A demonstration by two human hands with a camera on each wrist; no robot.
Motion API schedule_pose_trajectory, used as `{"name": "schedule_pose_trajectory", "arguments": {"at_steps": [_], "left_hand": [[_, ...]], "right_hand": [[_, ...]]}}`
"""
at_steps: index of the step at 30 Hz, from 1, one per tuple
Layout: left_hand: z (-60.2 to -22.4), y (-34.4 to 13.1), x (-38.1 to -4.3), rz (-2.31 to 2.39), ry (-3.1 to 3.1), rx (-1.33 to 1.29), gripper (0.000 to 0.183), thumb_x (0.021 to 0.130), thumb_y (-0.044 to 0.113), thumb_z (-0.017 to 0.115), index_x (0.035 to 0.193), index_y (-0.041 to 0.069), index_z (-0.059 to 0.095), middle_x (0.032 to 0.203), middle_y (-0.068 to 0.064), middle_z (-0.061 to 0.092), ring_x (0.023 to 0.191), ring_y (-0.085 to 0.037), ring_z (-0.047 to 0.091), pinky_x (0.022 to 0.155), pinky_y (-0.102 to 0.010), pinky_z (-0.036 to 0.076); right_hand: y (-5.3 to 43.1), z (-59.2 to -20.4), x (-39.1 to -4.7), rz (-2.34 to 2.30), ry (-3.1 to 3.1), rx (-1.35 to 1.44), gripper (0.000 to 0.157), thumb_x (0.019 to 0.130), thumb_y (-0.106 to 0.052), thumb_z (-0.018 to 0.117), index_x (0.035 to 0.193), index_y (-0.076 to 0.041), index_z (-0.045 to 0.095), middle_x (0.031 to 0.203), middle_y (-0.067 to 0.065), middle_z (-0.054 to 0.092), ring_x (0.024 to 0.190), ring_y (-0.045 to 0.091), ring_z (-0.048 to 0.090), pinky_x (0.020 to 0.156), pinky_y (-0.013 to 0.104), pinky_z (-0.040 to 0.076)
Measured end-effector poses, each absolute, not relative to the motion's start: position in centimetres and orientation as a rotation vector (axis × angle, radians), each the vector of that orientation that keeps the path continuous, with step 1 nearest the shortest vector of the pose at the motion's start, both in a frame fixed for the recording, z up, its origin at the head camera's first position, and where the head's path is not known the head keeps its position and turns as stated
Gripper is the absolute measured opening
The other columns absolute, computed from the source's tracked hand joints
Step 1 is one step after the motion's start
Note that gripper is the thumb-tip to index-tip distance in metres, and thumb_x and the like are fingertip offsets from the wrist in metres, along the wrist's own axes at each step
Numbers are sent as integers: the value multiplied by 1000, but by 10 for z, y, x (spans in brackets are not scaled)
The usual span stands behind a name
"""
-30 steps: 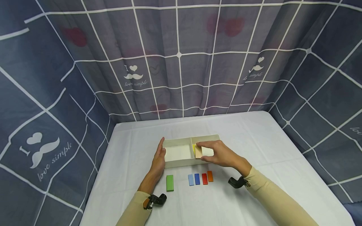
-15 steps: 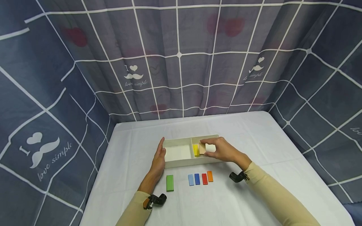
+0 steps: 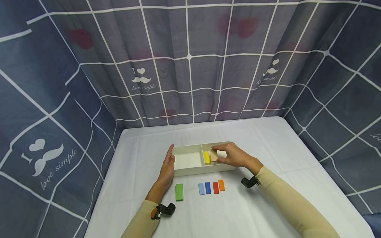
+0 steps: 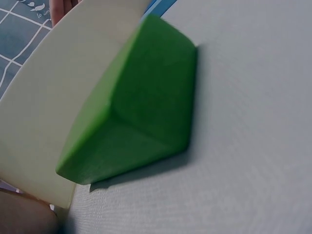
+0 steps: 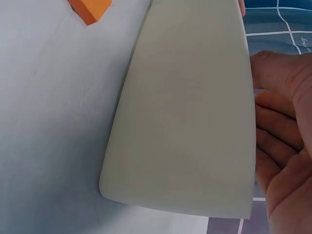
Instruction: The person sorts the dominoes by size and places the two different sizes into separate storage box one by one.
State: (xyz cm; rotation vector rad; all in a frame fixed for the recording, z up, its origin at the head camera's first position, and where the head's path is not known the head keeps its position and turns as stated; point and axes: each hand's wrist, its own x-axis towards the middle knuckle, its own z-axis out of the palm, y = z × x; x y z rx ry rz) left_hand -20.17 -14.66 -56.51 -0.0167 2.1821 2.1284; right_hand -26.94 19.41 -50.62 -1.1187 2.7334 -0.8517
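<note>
An off-white box [image 3: 191, 171] with two compartments lies on the table. My left hand [image 3: 166, 172] rests along its left end, fingers straight. Inside the right compartment, my right hand [image 3: 238, 157] pinches a pale wooden block [image 3: 214, 155] between thumb and fingers. Just left of that block, beside the divider, stands a yellow block [image 3: 206, 158]. In the right wrist view the box's front wall [image 5: 185, 107] hides the wooden block and the fingertips; part of the right hand [image 5: 287, 131] shows behind it. A green block [image 4: 146, 102] fills much of the left wrist view.
In front of the box lie the green block [image 3: 179, 192], a light blue block [image 3: 201, 189], a dark blue block [image 3: 208, 188], a red block [image 3: 215, 188] and an orange block [image 3: 221, 185]. A white cloth covers the table [image 3: 143, 148]; checked curtains [image 3: 208, 72] surround it.
My right hand has moved a little to the right with the wooden block, uncovering the yellow block beside the divider. The left hand has stayed at the box's left end.
</note>
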Motion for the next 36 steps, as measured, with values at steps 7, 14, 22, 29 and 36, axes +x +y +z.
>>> {"name": "schedule_pose_trajectory", "arguments": {"at_steps": [7,14,22,29,36], "left_hand": [[-564,-147,-201,2132,2181,3,58,121,31,26,177,38,13,185,-2,14,172,-30,4,136,-66,-1],[-566,-147,-203,2133,2188,5,58,121,28,26,177,38,13,185,-4,14,172,-32,4,136,-66,-1],[-565,-146,-203,2123,2200,-3,58,121,28,28,177,39,15,186,-5,13,172,-33,3,136,-66,-2],[-564,-146,-202,2118,2203,-28,58,121,29,28,177,37,15,185,-6,14,172,-33,5,136,-66,0],[-564,-146,-202,2124,2193,-27,58,121,28,28,177,34,14,185,-7,15,172,-35,5,135,-68,-1]], "right_hand": [[194,-508,-275,-792,2719,-1102,57,95,-19,85,147,-1,68,143,11,74,129,29,72,111,47,59],[192,-512,-281,-707,2712,-1137,58,94,-18,86,146,0,68,141,11,75,128,25,71,112,46,58],[188,-513,-284,-666,2697,-1113,57,93,-16,87,145,1,69,140,13,75,123,23,73,109,46,60],[185,-516,-286,-615,2718,-1120,59,91,-19,91,143,2,70,136,13,77,124,27,73,115,56,54],[181,-516,-288,-566,2726,-1124,60,90,-20,92,142,0,71,132,9,79,117,21,73,113,59,50]]}}
